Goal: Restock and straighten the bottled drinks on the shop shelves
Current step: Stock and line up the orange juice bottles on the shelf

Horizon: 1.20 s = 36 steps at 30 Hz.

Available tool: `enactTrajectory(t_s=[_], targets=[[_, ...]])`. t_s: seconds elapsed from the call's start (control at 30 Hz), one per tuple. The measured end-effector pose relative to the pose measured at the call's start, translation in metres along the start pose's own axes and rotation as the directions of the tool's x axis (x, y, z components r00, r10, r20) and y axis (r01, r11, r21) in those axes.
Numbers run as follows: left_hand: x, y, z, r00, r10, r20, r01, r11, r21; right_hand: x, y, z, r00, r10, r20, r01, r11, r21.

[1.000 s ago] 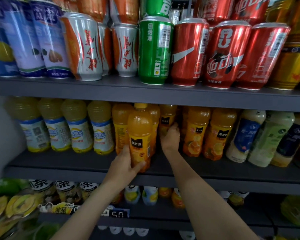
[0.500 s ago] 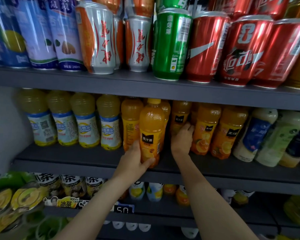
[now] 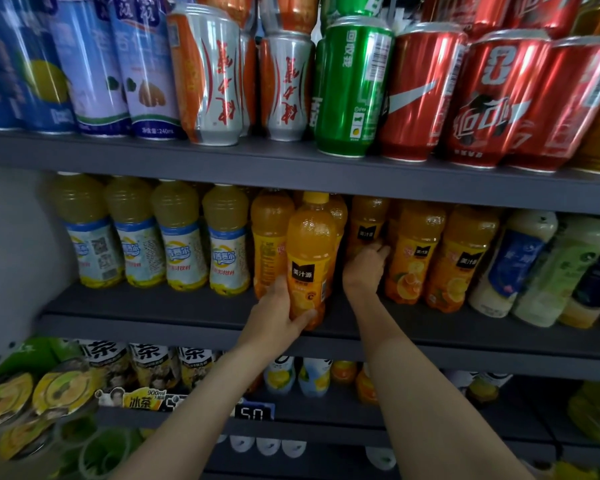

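The camera is a little lower and more to the left now, so the cans along the top of the frame look bigger and sit further right. The left hand [image 3: 274,315] grips the orange juice bottle [image 3: 310,261] near the middle of the frame, and the bottle stands a bit further back on the shelf [image 3: 187,315]. The right hand [image 3: 364,268] reaches deeper between the orange bottles in the middle row.
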<state>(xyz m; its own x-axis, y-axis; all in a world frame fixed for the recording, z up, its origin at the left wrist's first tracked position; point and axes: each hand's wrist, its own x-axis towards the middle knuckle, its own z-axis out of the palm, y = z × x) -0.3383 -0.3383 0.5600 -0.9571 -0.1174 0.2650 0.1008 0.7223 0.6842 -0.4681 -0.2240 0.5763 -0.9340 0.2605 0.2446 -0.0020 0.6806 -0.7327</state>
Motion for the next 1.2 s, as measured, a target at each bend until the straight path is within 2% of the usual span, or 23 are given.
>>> enactTrajectory(t_s=[0.1,0.2,0.3,0.4,0.47,0.63,0.8,0.9,1.2], targets=[[0.0,0.0,0.0,1.0,0.006,-0.015,-0.006,1.0,0.005,-0.007,0.002,-0.004,1.0,-0.025,0.016,0.024,1.0,0.011],[0.001,0.007,0.005,0.999,0.042,-0.018,-0.042,0.999,-0.003,-0.025,0.012,-0.017,0.984,-0.179,0.021,0.178,0.982,0.061],[0.007,0.019,0.021,0.997,0.079,0.014,-0.078,0.997,-0.025,-0.038,0.032,-0.04,0.943,-0.325,-0.078,0.33,0.941,0.071],[0.015,0.035,0.044,0.996,0.085,0.015,-0.085,0.996,-0.039,-0.038,0.054,-0.063,0.915,-0.347,-0.207,0.367,0.928,0.065],[0.021,0.044,0.058,0.997,0.079,-0.017,-0.08,0.996,-0.03,-0.037,0.066,-0.075,0.924,-0.313,-0.22,0.333,0.941,0.061],[0.04,0.055,0.083,0.998,0.023,-0.066,-0.031,0.993,-0.116,-0.031,0.082,-0.073,0.975,-0.196,-0.109,0.196,0.981,-0.008],[0.058,0.059,0.091,0.997,-0.032,-0.063,0.022,0.989,-0.146,-0.026,0.076,-0.072,0.987,-0.113,-0.115,0.098,0.987,-0.127],[0.063,0.061,0.096,0.995,-0.066,-0.07,0.054,0.986,-0.159,-0.025,0.078,-0.07,0.988,-0.09,-0.122,0.075,0.989,-0.127],[0.064,0.072,0.11,0.964,-0.174,-0.203,0.159,0.983,-0.09,-0.023,0.083,-0.065,0.986,-0.069,-0.151,0.05,0.991,-0.125]])
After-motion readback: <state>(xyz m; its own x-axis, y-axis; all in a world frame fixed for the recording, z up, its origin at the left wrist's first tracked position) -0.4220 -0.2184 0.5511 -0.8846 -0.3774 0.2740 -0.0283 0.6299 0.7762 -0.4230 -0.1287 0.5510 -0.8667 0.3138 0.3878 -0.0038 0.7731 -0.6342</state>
